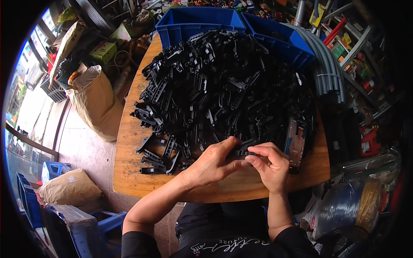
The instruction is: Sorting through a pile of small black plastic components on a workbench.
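A small black plastic part (243, 152) is held between my two hands, just above the near side of the wooden table (223, 192). My left hand (215, 160) is closed on its left end, thumb below and fingers above. At its right end my right hand (272, 164) pinches it between thumb and forefinger. The fingers hide much of its shape. Beyond my hands lies a large heap of similar black plastic parts (215, 86), some with ladder-like ribs. A few loose parts (157, 157) lie left of my left hand.
A phone with a lit screen (297, 142) leans by the heap's right side. Two blue bins (200, 21) stand at the far edge. Grey pipes (329, 69) rise at the right. Paper sacks (94, 99) and a blue stool (105, 225) occupy the left floor.
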{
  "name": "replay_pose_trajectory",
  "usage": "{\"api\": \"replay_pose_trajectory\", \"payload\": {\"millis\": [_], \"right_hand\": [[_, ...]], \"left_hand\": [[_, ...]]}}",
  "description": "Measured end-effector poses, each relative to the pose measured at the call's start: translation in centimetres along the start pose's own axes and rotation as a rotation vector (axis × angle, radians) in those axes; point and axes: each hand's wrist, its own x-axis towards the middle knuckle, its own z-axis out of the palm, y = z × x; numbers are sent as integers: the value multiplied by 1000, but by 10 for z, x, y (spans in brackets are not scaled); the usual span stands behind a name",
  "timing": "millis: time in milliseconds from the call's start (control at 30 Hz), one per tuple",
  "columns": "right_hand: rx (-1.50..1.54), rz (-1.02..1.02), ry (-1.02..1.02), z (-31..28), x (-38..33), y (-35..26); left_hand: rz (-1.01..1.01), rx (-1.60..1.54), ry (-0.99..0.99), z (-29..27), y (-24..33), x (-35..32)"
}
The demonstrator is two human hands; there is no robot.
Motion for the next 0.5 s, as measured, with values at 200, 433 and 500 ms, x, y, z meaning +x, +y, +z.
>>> {"api": "replay_pose_trajectory", "payload": {"millis": [200, 433, 500], "right_hand": [[-4, 9, 38, 3, -3, 5], [-24, 35, 70, -1, -2, 7], [108, 89, 21, -7, -2, 8]], "left_hand": [[3, 319, -48, 1, 4, -1], [121, 343, -43, 0, -1, -3], [134, 296, -26, 8, 2, -4]]}}
